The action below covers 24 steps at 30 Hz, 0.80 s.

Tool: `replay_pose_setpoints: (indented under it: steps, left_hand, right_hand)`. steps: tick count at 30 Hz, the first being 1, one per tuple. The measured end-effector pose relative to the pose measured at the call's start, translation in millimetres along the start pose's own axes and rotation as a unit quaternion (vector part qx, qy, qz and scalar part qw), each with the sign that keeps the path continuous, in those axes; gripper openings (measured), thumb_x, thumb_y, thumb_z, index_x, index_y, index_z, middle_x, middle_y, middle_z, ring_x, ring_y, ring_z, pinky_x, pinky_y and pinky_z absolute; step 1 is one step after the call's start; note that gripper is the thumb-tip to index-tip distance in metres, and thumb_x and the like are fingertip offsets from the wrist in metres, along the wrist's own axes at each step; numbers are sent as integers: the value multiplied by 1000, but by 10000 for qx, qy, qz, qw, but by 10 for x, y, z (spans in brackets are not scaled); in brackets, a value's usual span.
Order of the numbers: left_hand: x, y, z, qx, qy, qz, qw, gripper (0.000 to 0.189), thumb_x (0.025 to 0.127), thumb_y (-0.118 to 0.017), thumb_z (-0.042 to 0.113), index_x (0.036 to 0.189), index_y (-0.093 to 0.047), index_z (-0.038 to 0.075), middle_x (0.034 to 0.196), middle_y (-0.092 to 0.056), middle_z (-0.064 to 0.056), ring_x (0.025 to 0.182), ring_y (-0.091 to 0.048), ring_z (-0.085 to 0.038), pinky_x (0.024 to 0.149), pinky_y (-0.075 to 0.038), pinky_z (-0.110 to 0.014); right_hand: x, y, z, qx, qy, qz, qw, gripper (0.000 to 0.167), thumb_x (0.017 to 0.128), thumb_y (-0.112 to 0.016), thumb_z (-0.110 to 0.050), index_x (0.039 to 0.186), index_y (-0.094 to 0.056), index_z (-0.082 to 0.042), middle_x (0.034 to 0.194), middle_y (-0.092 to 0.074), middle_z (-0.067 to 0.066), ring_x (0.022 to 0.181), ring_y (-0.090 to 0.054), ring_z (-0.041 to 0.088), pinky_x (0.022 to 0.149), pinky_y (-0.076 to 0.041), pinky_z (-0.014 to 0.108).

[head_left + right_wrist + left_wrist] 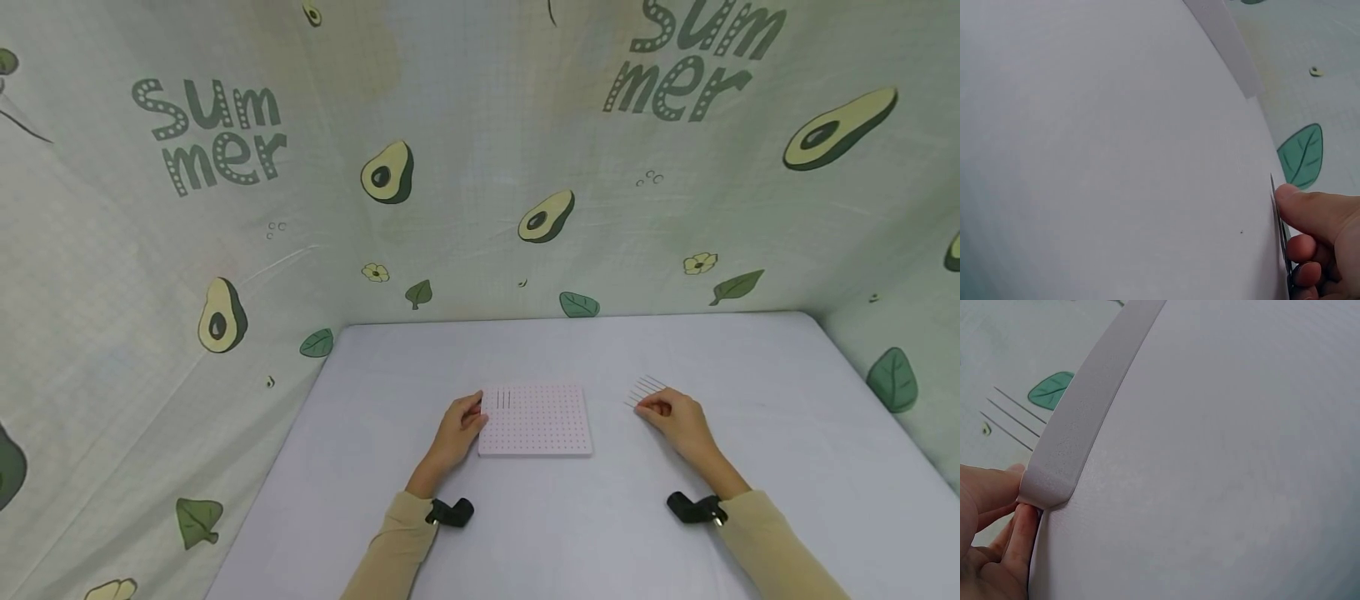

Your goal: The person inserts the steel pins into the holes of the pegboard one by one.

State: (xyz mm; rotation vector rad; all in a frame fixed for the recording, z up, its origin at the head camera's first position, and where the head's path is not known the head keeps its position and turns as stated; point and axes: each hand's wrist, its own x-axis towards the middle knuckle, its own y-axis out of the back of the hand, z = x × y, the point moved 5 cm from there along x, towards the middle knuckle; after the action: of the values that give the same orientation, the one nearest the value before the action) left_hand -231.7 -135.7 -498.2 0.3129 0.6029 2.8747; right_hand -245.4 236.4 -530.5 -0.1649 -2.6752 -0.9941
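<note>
A pale pink pegboard point(536, 425) with rows of small holes lies on the white table. Three thin metal sticks point(503, 400) stand upright in its upper left part; the left wrist view shows them rising behind the board's side wall point(1079, 412). My left hand point(459, 425) grips the board's left edge, thumb and fingers bent against it. To the right of the board, my right hand point(678, 422) pinches a thin metal stick point(1277, 212) between thumb and fingers. Several more loose sticks point(647, 386) lie just beyond its fingertips. The fingers partly hide the pinched stick.
The white tabletop point(555, 533) extends around the board and both hands. Behind it hangs a pale cloth point(465, 100) printed with avocados, leaves and lettering. Black camera mounts point(452, 512) sit on both wrists, above the tabletop.
</note>
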Motion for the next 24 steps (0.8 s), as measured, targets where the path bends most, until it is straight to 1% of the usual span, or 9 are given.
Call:
replay_pose_setpoints:
  steps: [2, 5, 7, 9, 15, 24]
  left_hand:
    - [22, -18, -77, 8, 10, 30, 10000, 45, 96, -55, -12, 137, -41, -22, 127, -47, -37, 116, -50, -47, 101, -46, -51]
    - [64, -44, -243, 44, 19, 97, 9999, 45, 96, -55, -10, 138, -42, -20, 127, -48, -34, 116, -51, -45, 102, -47, -50]
    - [89, -56, -351, 107, 21, 114, 9999, 46, 97, -56, -8, 139, -42, -18, 128, -49, -32, 116, -52, -42, 102, -48, -47]
    - [103, -54, -413, 108, 49, 99, 9999, 47, 97, -58, -5, 141, -44, -15, 129, -50, -28, 116, -52, -39, 102, -48, -43]
    - [111, -46, -446, 15, 77, 35, 10000, 48, 98, -60, 0, 142, -45, -11, 131, -50, -26, 118, -52, -36, 103, -48, -39]
    - [103, -45, -423, 88, 127, 34, 9999, 48, 98, -59, -1, 143, -45, -10, 131, -50, -26, 118, -52, -36, 104, -48, -37]
  right_hand:
    - [-3, -3, -7, 4, 10, 3, 10000, 9, 85, -79, -6, 89, -73, 0, 70, -52, 1, 64, -43, 11, 51, -35, 22]
    - [-8, -5, -18, 4, 19, 18, 10000, 9, 85, -79, -6, 88, -73, 0, 70, -52, 1, 64, -43, 11, 52, -35, 22]
    - [-8, -5, -20, -9, 31, 37, 10000, 9, 85, -79, -6, 87, -72, 0, 70, -51, 1, 64, -42, 11, 51, -34, 22]
    - [-8, -2, -23, -28, 62, 67, 10000, 8, 84, -79, -5, 86, -72, -1, 69, -51, 0, 63, -42, 10, 51, -34, 23]
    - [5, -2, -27, -75, 174, 134, 9997, 9, 82, -79, -1, 83, -70, 0, 67, -49, 0, 62, -42, 9, 50, -34, 22]
    - [1, -32, -43, -162, 130, 16, 9998, 13, 86, -76, -2, 80, -64, 1, 69, -48, 2, 63, -42, 12, 51, -34, 23]
